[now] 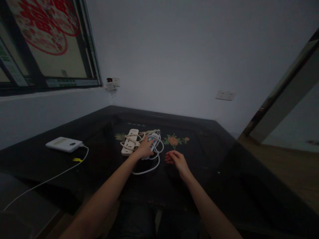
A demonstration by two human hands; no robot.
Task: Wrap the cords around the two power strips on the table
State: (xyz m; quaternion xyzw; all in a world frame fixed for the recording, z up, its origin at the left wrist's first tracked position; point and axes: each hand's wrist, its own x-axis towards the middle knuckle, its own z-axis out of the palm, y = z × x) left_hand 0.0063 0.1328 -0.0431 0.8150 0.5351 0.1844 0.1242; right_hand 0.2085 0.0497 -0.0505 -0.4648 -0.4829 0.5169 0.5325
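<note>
A black table (pixel 204 142) with a flower pattern fills the middle of the view. On it lie a beige power strip (pixel 129 142) and a second white strip wrapped in its white cable (pixel 156 146). My left hand (pixel 144 148) rests on the white bundle, fingers curled over it. To the right, my right hand (pixel 177 160) hovers just above the table, fingers loosely bent and apart, holding nothing. It is a short way from the cable loop.
A white flat device (pixel 64 144) with a white lead (pixel 50 179) lies at the table's left. Wall sockets (pixel 225 95) and another socket pair (pixel 112 83) sit on the walls. A window with red paper cutting (pixel 47 26) is at upper left. Wooden floor (pixel 286 162) lies right.
</note>
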